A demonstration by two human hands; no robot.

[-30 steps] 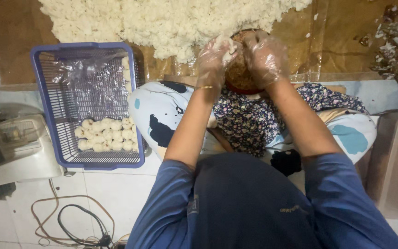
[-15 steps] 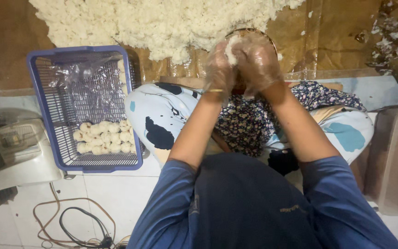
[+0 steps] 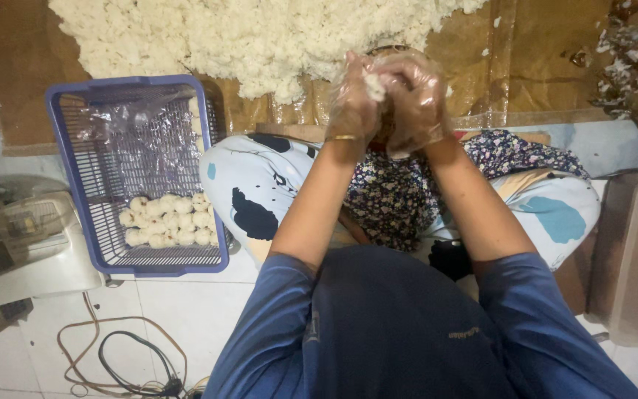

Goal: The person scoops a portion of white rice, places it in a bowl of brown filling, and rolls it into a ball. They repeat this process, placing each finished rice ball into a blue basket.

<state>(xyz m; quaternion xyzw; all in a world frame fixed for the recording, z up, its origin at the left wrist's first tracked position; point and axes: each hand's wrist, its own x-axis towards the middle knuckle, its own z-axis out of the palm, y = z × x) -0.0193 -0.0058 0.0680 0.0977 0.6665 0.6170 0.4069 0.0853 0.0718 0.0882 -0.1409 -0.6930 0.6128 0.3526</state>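
Both hands wear thin clear plastic gloves. The left hand point(image 3: 352, 103) and right hand point(image 3: 415, 100) are cupped together, closed around a small white lump of rice point(image 3: 373, 83) pressed between the palms. The lump sits directly between the hands, equally near both, just in front of the rice heap point(image 3: 245, 37), a loose, grainy white mass on a brown sheet point(image 3: 548, 59). To the person's left, a purple mesh basket point(image 3: 75, 192) holds rounded rice balls point(image 3: 164, 220) along its near edge.

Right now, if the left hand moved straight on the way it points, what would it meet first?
Probably the right hand: the left hand presses toward it around a white lump. Beyond them lies the white pile; depth is unclear.
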